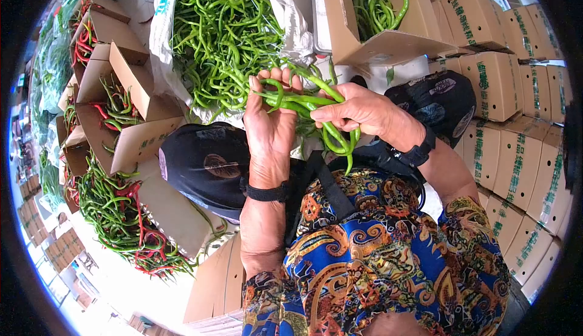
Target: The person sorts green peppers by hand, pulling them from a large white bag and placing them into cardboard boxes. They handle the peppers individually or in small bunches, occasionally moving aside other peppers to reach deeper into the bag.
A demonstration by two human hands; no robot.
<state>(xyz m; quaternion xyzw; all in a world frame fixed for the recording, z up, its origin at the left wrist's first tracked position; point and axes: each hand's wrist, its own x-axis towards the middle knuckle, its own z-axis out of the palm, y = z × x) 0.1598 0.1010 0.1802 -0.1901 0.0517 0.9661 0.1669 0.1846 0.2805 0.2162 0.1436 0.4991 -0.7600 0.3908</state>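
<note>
Several long green chili peppers (296, 100) stretch between my two hands, above my lap. My right hand (364, 112) is closed around the bunch, thumb on top, and some curved peppers hang below its fingers. My left hand (268, 120) is turned palm up, its fingers curled about the other ends of the peppers. Just beyond my hands, a large white sack (163, 38) lies wide open, full of loose green chili peppers (228, 32).
A cardboard box (395, 47) at the upper right holds green peppers. Open boxes (130, 147) with red and green peppers stand at left, near a mixed pepper pile (115, 214). Printed cartons (495, 87) are stacked at right. A grey tray (320, 17) lies beside the sack.
</note>
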